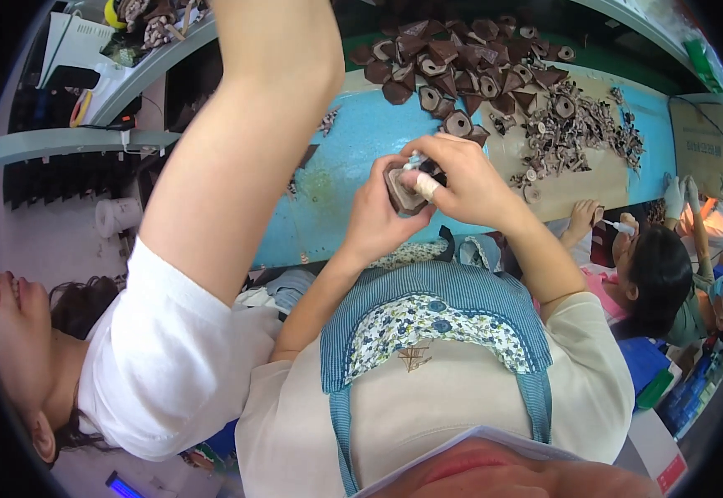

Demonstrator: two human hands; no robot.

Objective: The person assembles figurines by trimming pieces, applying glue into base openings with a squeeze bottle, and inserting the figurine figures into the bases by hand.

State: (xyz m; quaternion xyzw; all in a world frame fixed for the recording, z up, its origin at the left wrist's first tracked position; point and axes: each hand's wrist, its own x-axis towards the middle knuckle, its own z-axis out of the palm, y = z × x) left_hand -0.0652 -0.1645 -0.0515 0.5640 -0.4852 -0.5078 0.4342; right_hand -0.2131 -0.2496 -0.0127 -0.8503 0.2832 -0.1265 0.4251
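Note:
In front of my apron, my left hand (370,217) is closed around a dark brown, angular hollow piece (398,192) with a pale inner face. My right hand (469,178), its thumb wrapped in whitish tape, curls over the same piece from the right. Between its fingers shows a small dark thing with a whitish tip (428,168), too covered to name. The right thumb touches or nearly touches the pale face. Beyond my hands lies a heap of similar brown angular pieces (448,62), several with a round hole.
Small brown and pale parts (573,133) lie piled on brown cardboard (561,189) over the blue tabletop (328,217). A neighbour's bare arm (237,141) reaches across at my left. Right of me, another person holds a small white bottle (621,227). A cardboard box (704,145) stands farther right.

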